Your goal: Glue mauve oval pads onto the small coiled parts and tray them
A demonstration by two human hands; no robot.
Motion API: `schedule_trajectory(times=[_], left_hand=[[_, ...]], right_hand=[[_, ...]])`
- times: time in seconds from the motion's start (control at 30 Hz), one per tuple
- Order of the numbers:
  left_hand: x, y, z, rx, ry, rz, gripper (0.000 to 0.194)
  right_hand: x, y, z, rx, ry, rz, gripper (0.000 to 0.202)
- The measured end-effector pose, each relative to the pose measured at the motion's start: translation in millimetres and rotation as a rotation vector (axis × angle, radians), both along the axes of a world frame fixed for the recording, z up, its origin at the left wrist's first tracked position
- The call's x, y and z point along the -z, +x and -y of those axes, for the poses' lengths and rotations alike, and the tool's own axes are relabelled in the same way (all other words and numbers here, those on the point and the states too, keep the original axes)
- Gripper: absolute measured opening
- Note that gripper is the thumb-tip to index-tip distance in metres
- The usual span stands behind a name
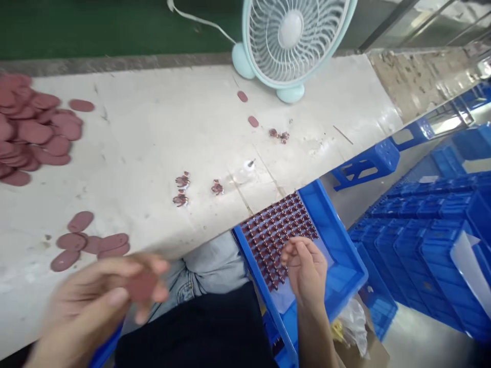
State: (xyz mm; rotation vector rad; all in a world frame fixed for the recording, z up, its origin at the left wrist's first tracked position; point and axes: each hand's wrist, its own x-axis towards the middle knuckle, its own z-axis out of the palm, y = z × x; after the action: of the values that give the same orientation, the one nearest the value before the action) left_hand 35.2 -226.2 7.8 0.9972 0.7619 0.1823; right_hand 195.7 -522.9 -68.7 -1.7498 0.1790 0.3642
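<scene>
Reddish oval point(141, 285) pinched by its edge in my left hand point(92, 312), likely keeping its face clear; more pieces point(34, 131) heaped at left. Right hand point(309, 271) curled over small parts point(268, 230), rowed in blue crate point(326, 209), probably against tangling; can't tell if it grips.

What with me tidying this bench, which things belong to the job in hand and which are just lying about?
In use, it seems:
flat reddish oval pieces, one in the left hand
small dark-red-and-white pieces
blue plastic crate

Apparently just there:
pale-blue plastic fan
thin brown stick
</scene>
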Motion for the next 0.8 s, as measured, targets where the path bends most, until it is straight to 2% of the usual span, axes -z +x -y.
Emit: schedule_trajectory(times=[0.1,0.17,0.23,0.27,0.33,0.43,0.53,0.67,0.73,0.8], left_hand=[[7.3,10,21,0.092,-0.200,0.165,0.013],[16.7,14,30,0.124,-0.327,0.280,0.014],[26.3,15,35,0.138,-0.408,0.373,0.013],[30.4,15,36,0.133,-0.424,0.405,0.015],[36.0,16,37,0.103,-0.419,0.444,0.019],[39.2,18,37,0.045,-0.401,0.451,0.023],[39.8,20,34,0.009,-0.406,0.449,0.022],[40.9,22,32,-0.023,-0.472,0.449,0.013],[41.6,24,32,-0.042,-0.517,0.438,0.012],[42.1,25,34,-0.051,-0.546,0.423,0.014]], right_hand=[[-29.2,13,-73,-0.175,0.331,-0.121,0.064],[-38.5,27,-112,-0.265,0.664,-0.303,0.076],[-39.9,43,-142,-0.321,1.000,-0.507,0.079],[-38.6,50,-153,-0.335,1.117,-0.576,0.079],[-35.4,62,-171,-0.350,1.210,-0.614,0.068],[-37.5,71,-184,-0.381,1.241,-0.621,0.041],[-53.5,62,-181,-0.397,1.187,-0.639,0.033],[-78.9,24,-165,-0.359,0.837,-0.389,0.038],[-81.8,1,-157,-0.347,0.637,-0.203,0.038],[-75.8,-20,-148,-0.307,0.453,0.032,0.035]])
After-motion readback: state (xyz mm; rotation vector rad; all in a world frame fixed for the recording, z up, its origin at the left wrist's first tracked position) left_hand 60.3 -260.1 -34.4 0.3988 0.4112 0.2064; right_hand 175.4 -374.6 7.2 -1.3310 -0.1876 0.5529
